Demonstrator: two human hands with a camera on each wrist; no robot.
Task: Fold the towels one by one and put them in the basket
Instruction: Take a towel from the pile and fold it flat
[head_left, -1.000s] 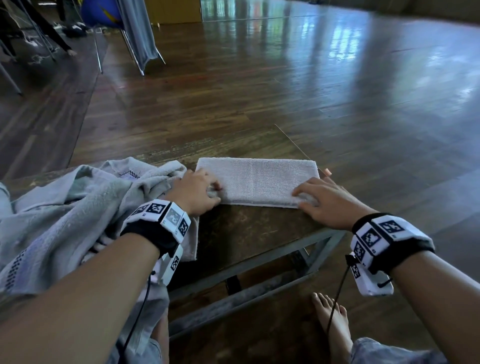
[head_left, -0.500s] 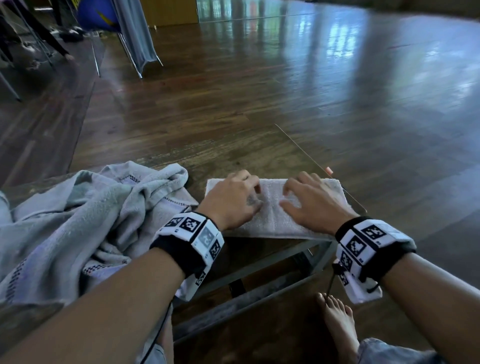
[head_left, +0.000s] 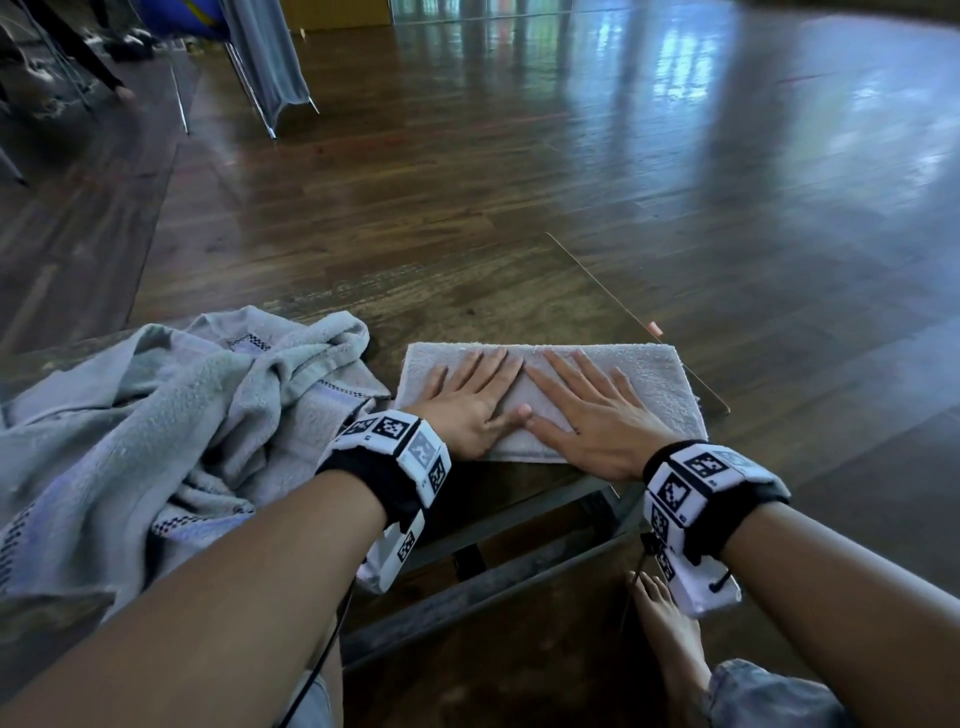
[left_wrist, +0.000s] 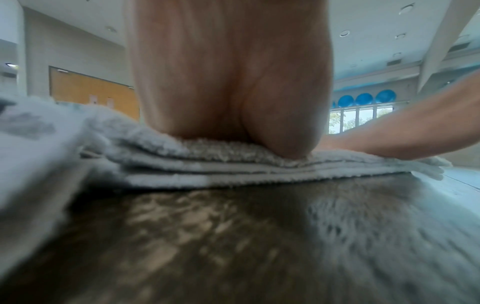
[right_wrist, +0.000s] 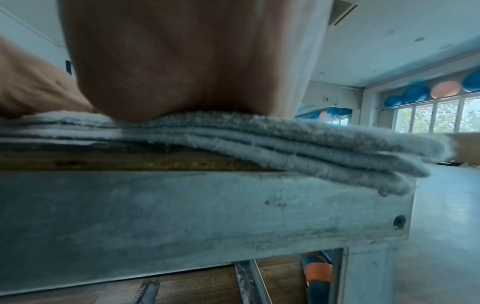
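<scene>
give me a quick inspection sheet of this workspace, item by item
surface: worn wooden table on a grey metal frame.
job's things: folded towel lies flat at the table's near right corner, several layers thick; its right end overhangs the edge. pile of unfolded towels to its left. basket: nothing seen.
clutter: small pink thing by the table's right edge, too small to tell.
grippers: left hand and right hand press flat on the folded towel, fingers straight, thumbs nearly touching.
cables: black cable hangs from the left wristband; another from the right.
surroundings: glossy wood floor, chair legs far left, bare foot under the table.
</scene>
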